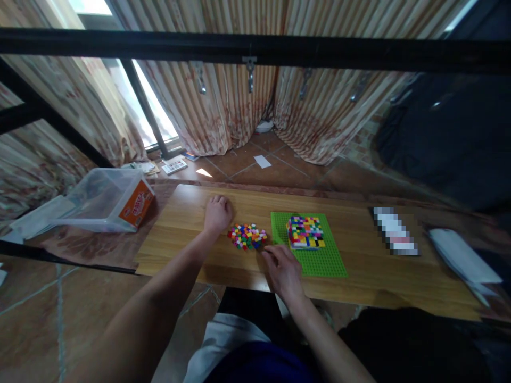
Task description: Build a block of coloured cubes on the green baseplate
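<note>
A heap of small multicoloured building bricks (248, 237) lies on the wooden table between my hands. My left hand (219, 214) rests on the tabletop just beyond the heap's left side, its fingers curled in. At the near right edge of the heap is my right hand (284, 268), thumb and fingertips pressed together; whatever sits between them is too small to make out. To its right lies a green studded baseplate (333, 260). A block built of many coloured bricks (306, 232) stands on the far part of that plate.
The long wooden table (179, 223) runs left to right. A clear plastic bin (99, 199) with an orange label stands off its left end. A blurred-out flat object (395, 231) lies on the right. A black metal bar (255, 49) crosses beyond, before striped curtains (223, 106).
</note>
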`<state>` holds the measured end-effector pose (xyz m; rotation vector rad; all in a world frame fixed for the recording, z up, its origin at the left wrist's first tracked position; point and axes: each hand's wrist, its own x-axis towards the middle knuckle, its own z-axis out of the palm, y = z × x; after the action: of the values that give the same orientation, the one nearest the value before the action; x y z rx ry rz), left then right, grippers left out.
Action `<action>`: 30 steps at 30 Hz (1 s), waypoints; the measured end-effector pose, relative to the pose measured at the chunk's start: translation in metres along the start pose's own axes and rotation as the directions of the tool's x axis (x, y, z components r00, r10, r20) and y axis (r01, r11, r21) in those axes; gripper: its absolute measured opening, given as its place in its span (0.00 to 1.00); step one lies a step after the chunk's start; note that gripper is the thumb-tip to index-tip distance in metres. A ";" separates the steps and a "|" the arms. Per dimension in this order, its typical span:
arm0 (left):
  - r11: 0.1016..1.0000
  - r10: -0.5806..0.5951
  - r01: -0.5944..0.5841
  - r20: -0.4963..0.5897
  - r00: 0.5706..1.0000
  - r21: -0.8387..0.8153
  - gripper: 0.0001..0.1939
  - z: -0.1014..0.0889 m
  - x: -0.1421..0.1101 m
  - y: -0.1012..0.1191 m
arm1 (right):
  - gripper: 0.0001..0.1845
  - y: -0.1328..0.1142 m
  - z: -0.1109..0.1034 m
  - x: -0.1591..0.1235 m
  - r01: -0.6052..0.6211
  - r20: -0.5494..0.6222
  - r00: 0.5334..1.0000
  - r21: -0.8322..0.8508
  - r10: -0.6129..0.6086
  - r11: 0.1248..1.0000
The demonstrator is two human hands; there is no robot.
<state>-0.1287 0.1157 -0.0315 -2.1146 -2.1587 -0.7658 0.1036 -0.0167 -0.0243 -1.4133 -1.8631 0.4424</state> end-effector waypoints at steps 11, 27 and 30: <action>1.000 0.018 -0.018 0.013 1.000 0.011 0.14 0.000 0.003 -0.004 | 0.14 0.038 -0.074 0.000 -0.121 -0.087 0.988 0.096 0.129 0.988; 0.999 0.035 -0.035 0.004 0.999 0.024 0.13 0.001 0.005 -0.006 | 0.10 0.070 -0.100 0.057 0.204 0.052 0.978 -0.022 -0.202 0.979; 0.999 0.027 -0.027 0.003 1.000 0.023 0.13 0.001 0.005 -0.006 | 0.10 0.071 -0.098 0.056 0.199 0.029 0.979 0.019 -0.199 0.980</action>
<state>-0.1348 0.1213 -0.0328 -2.1298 -2.1253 -0.7327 0.2168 0.0432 0.0137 -1.2002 -1.9980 0.3796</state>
